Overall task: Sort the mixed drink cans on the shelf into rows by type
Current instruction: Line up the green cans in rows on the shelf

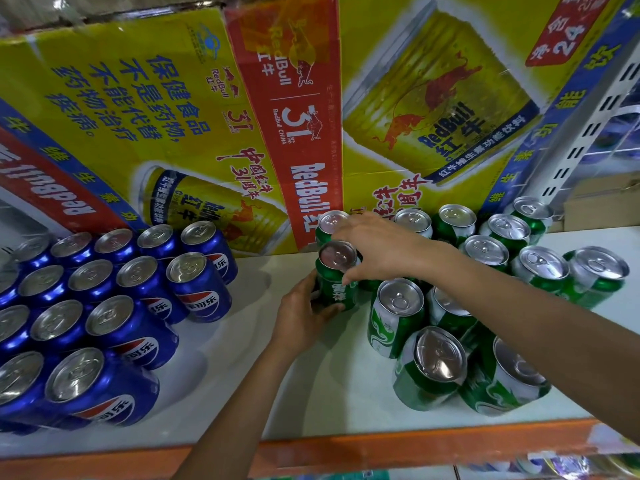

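Green can (334, 289) stood on shelf (311, 393), left edge of green cluster (485, 271) | left hand (304, 313) curled round its body, right hand (377, 251) clasped its rim | risk: a shove could topple back can (329, 221) just behind.

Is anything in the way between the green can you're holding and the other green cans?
Nothing visible does. The left hand and right hand hold the green can right beside the other green cans.

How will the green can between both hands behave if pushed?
The green can looks unopened, so probably heavy for size. Standing upright and narrow, it may tip if pushed high. Its glossy wall seems slippery.
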{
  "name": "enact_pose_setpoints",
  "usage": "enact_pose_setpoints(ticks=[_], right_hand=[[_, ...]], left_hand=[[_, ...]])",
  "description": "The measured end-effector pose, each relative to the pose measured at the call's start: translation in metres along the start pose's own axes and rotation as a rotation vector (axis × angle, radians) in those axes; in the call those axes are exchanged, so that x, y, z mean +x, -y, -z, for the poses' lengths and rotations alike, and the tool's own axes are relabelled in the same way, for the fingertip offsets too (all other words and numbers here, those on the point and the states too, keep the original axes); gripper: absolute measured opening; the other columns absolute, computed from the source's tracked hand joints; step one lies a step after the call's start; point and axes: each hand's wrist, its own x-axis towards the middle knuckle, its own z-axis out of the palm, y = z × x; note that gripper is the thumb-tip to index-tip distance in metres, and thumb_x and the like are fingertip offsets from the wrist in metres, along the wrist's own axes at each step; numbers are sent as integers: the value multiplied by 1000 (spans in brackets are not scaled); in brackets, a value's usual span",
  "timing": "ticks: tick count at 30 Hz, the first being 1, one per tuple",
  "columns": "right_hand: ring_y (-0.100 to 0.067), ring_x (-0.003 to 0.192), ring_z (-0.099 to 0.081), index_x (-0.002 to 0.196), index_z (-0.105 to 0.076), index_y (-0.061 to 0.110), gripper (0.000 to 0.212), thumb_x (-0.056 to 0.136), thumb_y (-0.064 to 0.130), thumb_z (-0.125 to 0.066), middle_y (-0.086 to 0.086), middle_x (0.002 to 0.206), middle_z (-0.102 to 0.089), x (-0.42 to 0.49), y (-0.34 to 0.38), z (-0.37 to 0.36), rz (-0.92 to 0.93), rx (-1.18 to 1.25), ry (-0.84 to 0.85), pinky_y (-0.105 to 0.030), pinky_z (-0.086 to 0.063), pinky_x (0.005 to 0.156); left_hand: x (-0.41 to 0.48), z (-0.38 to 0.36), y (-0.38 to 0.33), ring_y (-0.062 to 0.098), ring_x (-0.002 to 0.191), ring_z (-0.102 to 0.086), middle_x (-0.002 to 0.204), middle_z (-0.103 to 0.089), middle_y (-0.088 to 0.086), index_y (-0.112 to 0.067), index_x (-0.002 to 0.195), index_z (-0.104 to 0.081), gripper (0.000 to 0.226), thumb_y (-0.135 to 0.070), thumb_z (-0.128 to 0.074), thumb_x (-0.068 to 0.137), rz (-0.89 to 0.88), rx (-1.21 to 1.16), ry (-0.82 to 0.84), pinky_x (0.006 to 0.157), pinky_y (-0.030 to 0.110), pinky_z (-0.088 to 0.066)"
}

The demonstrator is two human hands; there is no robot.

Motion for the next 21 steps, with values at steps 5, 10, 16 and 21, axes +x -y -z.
enact_pose_setpoints(ticks=[5, 10, 16, 21], right_hand=[[-26, 116, -44, 122, -59, 18, 47, 81, 38, -71, -4, 124, -57, -5, -5, 3, -25, 9, -8, -32, -36, 92], [-26, 118, -43, 123, -60, 22, 44, 82, 37, -70, -3, 124, -59, -7, -8, 1, -31, 29, -28, -36, -39, 92], [-27, 118, -44, 125, -58, 23, 47, 82, 37, -70, -4, 124, -60, -7, -8, 1, -28, 48, -28, -40, -42, 95], [-23, 114, -49, 122, -59, 21, 42, 85, 39, -66, -2, 119, -58, -22, -6, 9, 13, 35, -71, -40, -43, 94]], left_hand=[[0, 0, 2, 14, 107, -62, 121, -64, -3, -17, 130, -53, 60, -14, -78, 76, -12, -17, 2, 85, 15, -45], [1, 1, 4, 16, 108, -62, 123, -63, -2, -16, 130, -54, 58, -16, -77, 77, -23, -8, 20, 89, 22, -50], [1, 1, -1, 13, 106, -61, 116, -63, -8, -14, 128, -55, 57, -13, -78, 76, -8, -7, 11, 75, -3, -40], [-10, -5, -3, 16, 114, -52, 131, -48, 2, -10, 137, -43, 75, -15, -81, 73, -5, 32, -129, 89, 16, -45]])
